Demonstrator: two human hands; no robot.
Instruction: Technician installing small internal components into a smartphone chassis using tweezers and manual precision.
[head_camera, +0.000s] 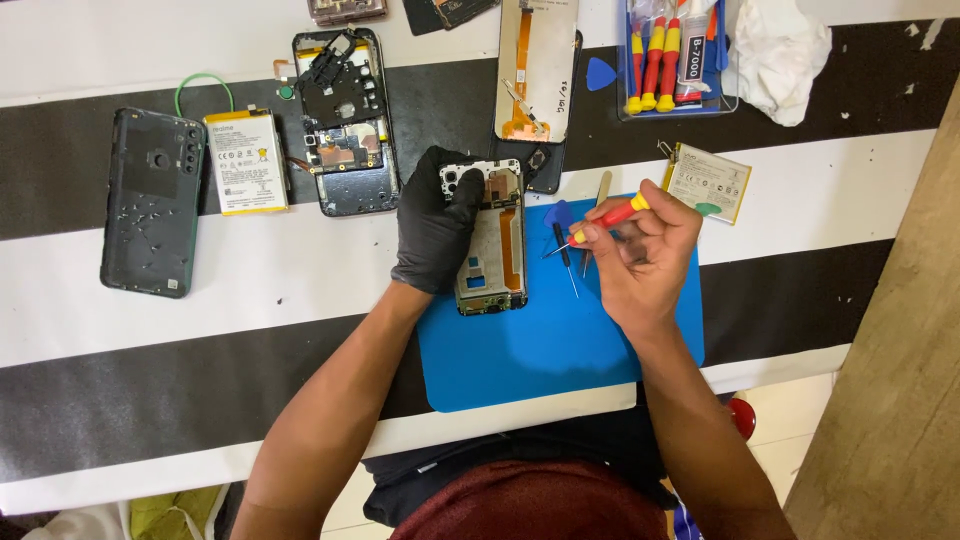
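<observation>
Black and white stripes run across the tabletop (150, 290), and on it lies a blue work mat (530, 350) where the job is centred. On the mat's left part sits an opened phone frame (492, 240), back cover off, its inner plate, orange flex strip and camera end showing. The left hand (437, 222), in a black glove, is closed over the frame's upper left edge, pinning it flat. The right hand (640, 255), bare, pinches a red and yellow precision screwdriver (598, 222) between thumb and fingers, its thin tip pointing left toward the frame but not yet touching it. By the look of it, the step in hand is screw work on the frame, and the next move calls for seating the tip squarely in a small screw head while the gloved hand holds the frame firm. Just beside the driver lie a dark-handled tool (562, 245) and a flat pry stick (601, 190). Further out are a loose battery (708, 181), another gutted phone (343, 125), a second battery (247, 162), a dark back cover (150, 200), a screen panel (537, 65) and a tray of screwdrivers (665, 60).
</observation>
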